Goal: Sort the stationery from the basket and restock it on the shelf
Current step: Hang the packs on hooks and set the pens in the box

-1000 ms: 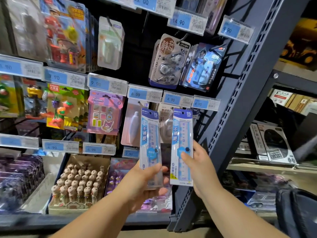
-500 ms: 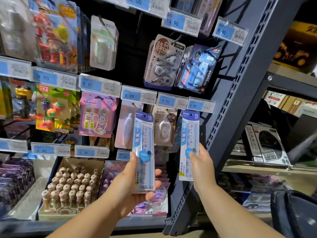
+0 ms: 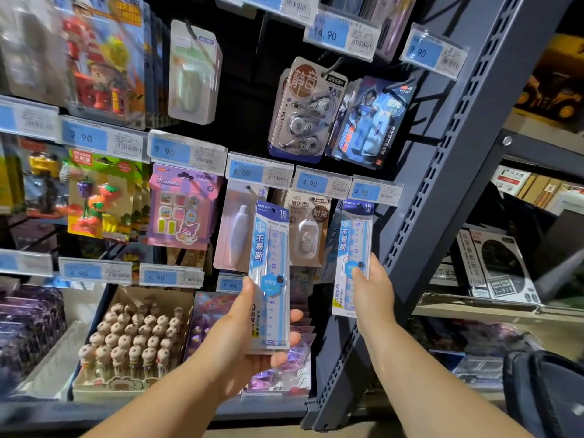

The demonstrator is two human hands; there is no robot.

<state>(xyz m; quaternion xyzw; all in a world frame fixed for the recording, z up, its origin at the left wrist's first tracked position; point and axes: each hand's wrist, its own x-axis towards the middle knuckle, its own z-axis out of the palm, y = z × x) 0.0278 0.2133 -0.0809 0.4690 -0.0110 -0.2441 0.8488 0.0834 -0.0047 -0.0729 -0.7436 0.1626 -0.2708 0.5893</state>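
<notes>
Directly before a dark pegboard display shelf (image 3: 252,90) hung with carded stationery, a person holds up two matching ruler packs, seen from the head camera; the left hand (image 3: 240,339) grips the lower half of a clear-and-blue 15 cm ruler pack (image 3: 271,279), thumb along its left edge and fingertips curled round from behind to its right edge; the pack stands upright in front of the display, apart from the hooks. The right hand (image 3: 373,289) pinches a second blue-and-white 15 cm ruler pack (image 3: 355,248), thumb pressed on its front and fingers behind; its top sits just under a blue 4.90 price tag (image 3: 376,191), beside the grey perforated steel upright (image 3: 442,184); whether it hangs on a hook cannot be told. Between the two packs hangs a beige-carded correction tape (image 3: 308,235); to the left hangs a pink Kuromi eraser card (image 3: 181,207); below that sits a cardboard tray of brown round-headed figures (image 3: 126,336).
</notes>
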